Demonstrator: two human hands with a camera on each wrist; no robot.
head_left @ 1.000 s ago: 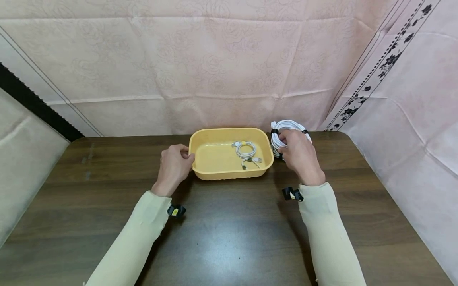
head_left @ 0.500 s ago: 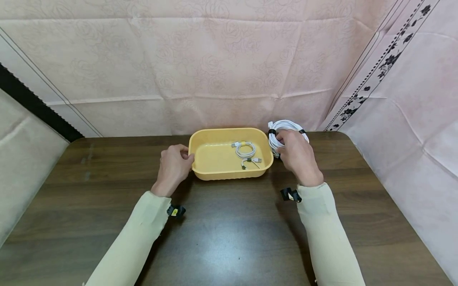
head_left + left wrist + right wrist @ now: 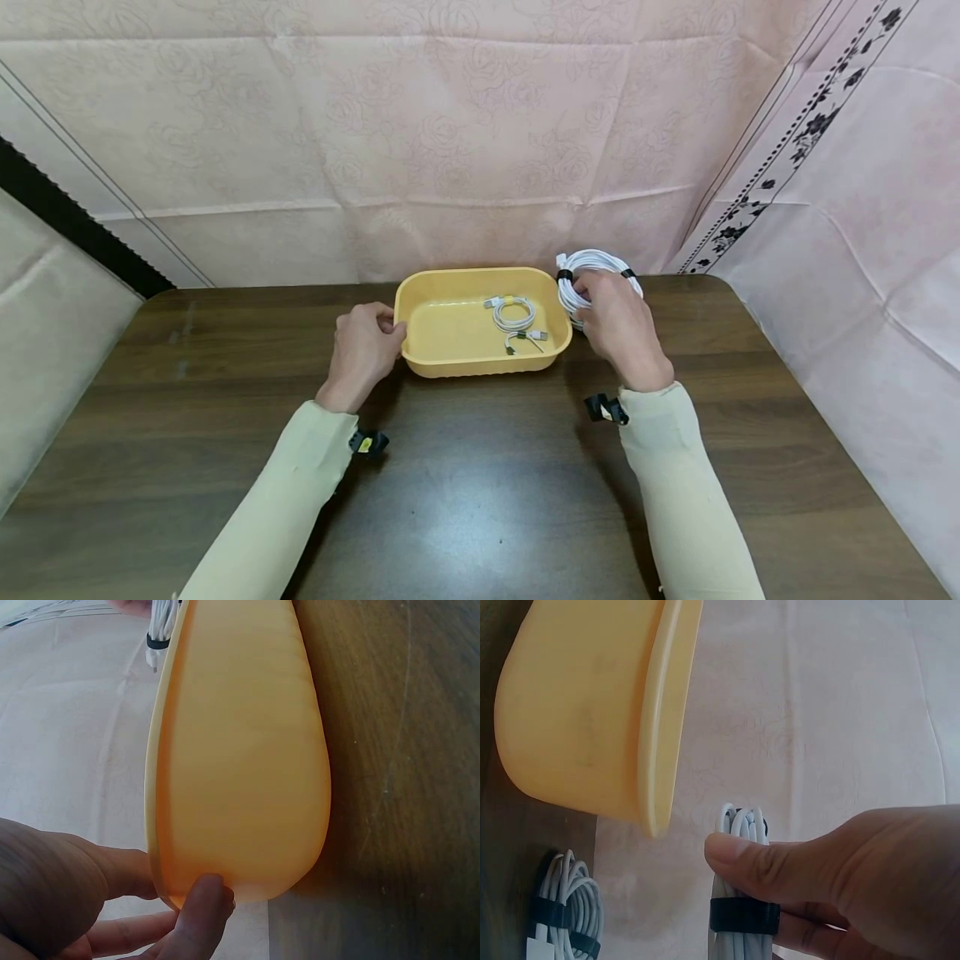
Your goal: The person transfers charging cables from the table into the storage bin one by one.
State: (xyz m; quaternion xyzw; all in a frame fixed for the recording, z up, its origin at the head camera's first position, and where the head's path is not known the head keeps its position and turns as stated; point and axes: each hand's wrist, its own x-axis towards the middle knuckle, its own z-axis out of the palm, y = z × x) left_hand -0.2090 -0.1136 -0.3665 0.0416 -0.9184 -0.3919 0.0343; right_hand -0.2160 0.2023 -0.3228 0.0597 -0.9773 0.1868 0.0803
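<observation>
Halfway-ish: two USB cables (image 3: 513, 327) in
Left hand (image 3: 363, 346) pinches yellow tray (image 3: 450, 329), right hand (image 3: 622, 329) pinches cable bundle (image 3: 739, 945) outside; another bundle (image 3: 587, 906) near desk's (image 3: 465, 450) far edge.

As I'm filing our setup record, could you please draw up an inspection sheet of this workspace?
Surface: dark wood-grain table, shiny in front.
Job's things: yellow tray on the table; large white cable coil by its right end.
Clutter: nothing seen.
Hands: left hand pinches the tray's left rim; right hand grips the large coil.
Cables: besides the large coil, a yellow-tied coil and short cable in the tray, and a second black-tied coil on the table.
Surroundings: pale cloth behind and beside, floral trim at right, black band at left.
</observation>
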